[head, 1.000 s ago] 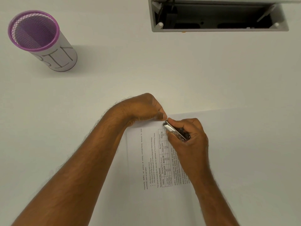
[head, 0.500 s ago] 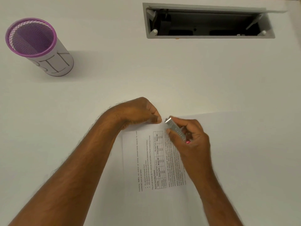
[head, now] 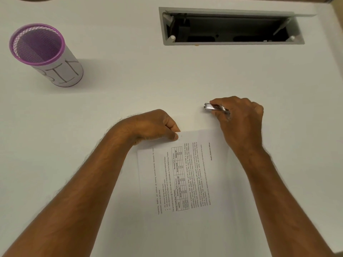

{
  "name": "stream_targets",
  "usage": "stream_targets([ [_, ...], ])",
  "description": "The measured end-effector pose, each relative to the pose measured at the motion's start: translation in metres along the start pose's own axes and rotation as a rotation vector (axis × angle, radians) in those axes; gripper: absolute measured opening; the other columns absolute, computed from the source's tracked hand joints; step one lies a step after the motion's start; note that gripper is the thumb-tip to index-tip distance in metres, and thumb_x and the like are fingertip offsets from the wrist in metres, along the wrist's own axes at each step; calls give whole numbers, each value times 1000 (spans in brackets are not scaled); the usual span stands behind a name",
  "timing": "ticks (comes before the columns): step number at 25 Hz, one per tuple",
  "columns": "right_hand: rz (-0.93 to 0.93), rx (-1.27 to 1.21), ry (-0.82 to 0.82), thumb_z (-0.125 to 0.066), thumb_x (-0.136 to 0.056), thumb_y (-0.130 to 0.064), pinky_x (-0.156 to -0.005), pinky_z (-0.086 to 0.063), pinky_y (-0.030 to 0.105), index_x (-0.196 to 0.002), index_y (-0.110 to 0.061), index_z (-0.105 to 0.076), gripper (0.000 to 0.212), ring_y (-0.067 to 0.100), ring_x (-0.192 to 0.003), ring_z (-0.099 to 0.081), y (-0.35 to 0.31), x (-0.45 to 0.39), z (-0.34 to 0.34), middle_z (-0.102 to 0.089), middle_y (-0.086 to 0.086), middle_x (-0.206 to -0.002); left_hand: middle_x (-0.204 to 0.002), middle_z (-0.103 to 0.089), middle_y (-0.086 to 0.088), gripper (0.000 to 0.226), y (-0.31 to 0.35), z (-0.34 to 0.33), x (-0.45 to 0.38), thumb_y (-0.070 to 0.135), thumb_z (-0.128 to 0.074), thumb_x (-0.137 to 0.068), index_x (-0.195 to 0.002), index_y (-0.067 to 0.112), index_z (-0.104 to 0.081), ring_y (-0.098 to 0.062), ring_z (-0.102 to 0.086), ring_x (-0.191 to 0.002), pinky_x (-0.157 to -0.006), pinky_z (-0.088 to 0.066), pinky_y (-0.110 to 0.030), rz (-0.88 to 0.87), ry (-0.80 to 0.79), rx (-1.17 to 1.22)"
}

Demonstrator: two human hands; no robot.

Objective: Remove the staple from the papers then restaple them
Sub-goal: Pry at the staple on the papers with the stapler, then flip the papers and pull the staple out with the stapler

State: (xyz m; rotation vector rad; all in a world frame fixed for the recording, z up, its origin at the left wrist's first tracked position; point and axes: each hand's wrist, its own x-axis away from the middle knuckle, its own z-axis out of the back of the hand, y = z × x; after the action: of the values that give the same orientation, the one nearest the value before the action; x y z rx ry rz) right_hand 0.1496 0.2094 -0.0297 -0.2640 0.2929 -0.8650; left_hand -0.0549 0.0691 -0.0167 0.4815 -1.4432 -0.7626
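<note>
The printed papers (head: 185,182) lie on the white table, text running sideways. My left hand (head: 157,127) pinches their far left corner between thumb and fingers and holds it down. My right hand (head: 239,119) is off the sheet, above the table beyond the papers' far edge. It grips a small silver metal stapler (head: 215,108) whose tip points left. The staple itself is too small to make out.
A purple mesh cup (head: 46,54) wrapped in white paper marked "BIN" stands at the far left. A grey recessed cable box (head: 232,26) with its lid up sits in the table at the far right.
My right hand has drawn the metal tool away from the papers' corner, up and to the right. My left hand has kept its pinch on the corner.
</note>
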Motion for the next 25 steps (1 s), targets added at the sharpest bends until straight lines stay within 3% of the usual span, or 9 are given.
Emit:
stream_targets([
  [5, -7, 14, -37, -66, -99, -27, -101, -25, 32, -121, -33, -72, 24, 17, -111, -61, 7, 3, -7, -73, -10, -120, -94, -82, -1, 14, 0, -3, 0, 9, -68, -93, -97, 12, -81, -16, -78, -90, -89, -60, -33, -9, 32, -19],
  [10, 46, -68, 26, -62, -95, -19, -113, -26, 36, -129, -28, -68, 35, 16, -131, -52, -10, 20, 5, -63, -8, -137, -91, -82, 2, 15, 6, -9, 4, 10, -67, -94, -93, 14, -82, -14, -78, -88, -92, -61, -37, -21, 78, -83],
  [13, 178, -64, -143, -61, -87, -19, -116, -31, 37, -129, -28, -64, 43, 15, -128, -54, -27, 46, 16, -65, -8, -133, -94, -80, 9, 13, 14, -12, 10, 16, -68, -94, -93, 21, -81, -9, -74, -93, -96, -58, -40, -77, 152, -231],
  [15, 163, 21, -238, -67, -88, -28, -116, -33, 43, -129, -27, -65, 41, 20, -122, -61, -31, 58, 27, -69, -4, -129, -92, -78, 15, 13, 24, -14, 18, 24, -68, -95, -90, 29, -79, -3, -72, -89, -91, -60, -39, -135, 196, -352],
  [17, 112, 46, -239, -68, -91, -40, -104, -43, 40, -122, -25, -70, 34, 23, -105, -69, -31, 64, 41, -74, -2, -118, -94, -78, 19, 12, 36, -20, 30, 31, -67, -95, -92, 34, -79, -1, -71, -87, -93, -59, -41, -216, 261, -486],
  [19, 50, 25, -216, -58, -97, -45, -91, -45, 29, -119, -26, -71, 33, 21, -96, -71, -31, 67, 58, -76, -2, -113, -118, -75, 15, 13, 45, -31, 38, 38, -70, -92, -102, 38, -77, -8, -67, -111, -118, -35, -53, -346, 463, -703],
  [21, -44, -12, -175, -54, -97, -48, -85, -50, 24, -120, -31, -69, 32, 15, -96, -69, -33, 70, 84, -74, -8, -115, -153, -52, 4, 33, 56, -51, 52, 49, -70, -86, -118, 38, -71, -20, -41, -146, -124, -4, -62, -464, 798, -873],
  [23, -144, -109, -105, -56, -96, -46, -77, -54, 21, -117, -33, -67, 27, 11, -92, -68, -37, 75, 110, -73, -11, -114, -157, -44, -1, 44, 60, -79, 69, 50, -68, -85, -126, 35, -63, -22, -34, -148, -123, -15, -57, -558, 1083, -650],
  [25, -203, -204, 16, -51, -93, -50, -71, -55, 19, -115, -31, -68, 34, 11, -87, -66, -49, 82, 138, -72, -12, -110, -138, -56, 7, 34, 68, -101, 85, 41, -68, -87, -119, 31, -62, -11, -50, -131, -109, -46, -40, -602, 1071, -78],
])
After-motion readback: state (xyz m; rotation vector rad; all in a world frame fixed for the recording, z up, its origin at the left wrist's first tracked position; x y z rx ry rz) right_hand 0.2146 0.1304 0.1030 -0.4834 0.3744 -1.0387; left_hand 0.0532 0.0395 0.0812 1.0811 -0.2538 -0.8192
